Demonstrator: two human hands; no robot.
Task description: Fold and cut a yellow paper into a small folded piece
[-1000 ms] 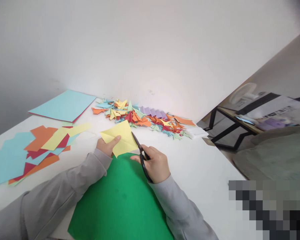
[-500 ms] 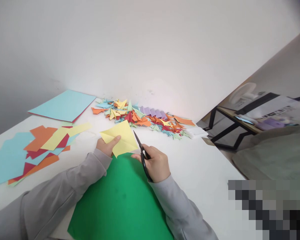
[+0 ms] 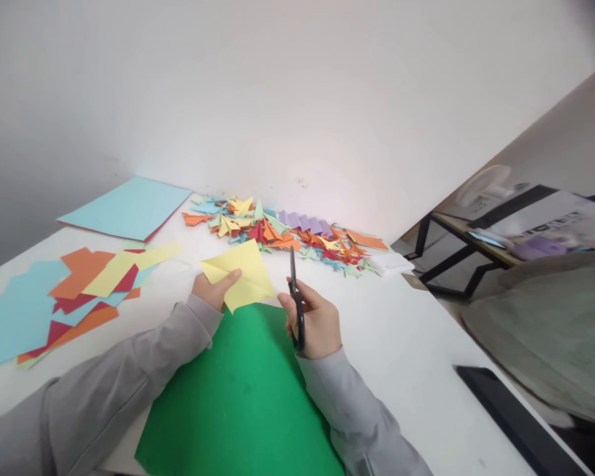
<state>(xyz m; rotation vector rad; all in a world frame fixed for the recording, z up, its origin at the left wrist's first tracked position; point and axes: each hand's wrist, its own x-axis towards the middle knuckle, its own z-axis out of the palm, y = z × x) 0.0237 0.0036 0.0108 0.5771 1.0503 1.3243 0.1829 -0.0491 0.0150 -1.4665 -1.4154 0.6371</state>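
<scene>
A yellow sheet of paper [image 3: 250,274] with creases across it is pinched in my left hand [image 3: 212,289], thumb on top. My right hand [image 3: 320,324] grips black-handled scissors [image 3: 293,274], their blades pointing up and away from me. The scissors stand just right of the yellow paper, apart from it. Below both hands lies a large green sheet [image 3: 242,390], partly covered by my forearms.
Coloured paper scraps [image 3: 92,277] lie at left, behind them a light blue sheet [image 3: 129,208]. Small folded paper pieces [image 3: 272,231] are heaped along the wall. A black flat object [image 3: 515,416] rests at the table's right edge.
The scissors have moved right, away from the yellow paper's edge, and turned more upright, their blades now together. My left hand and the paper have hardly moved.
</scene>
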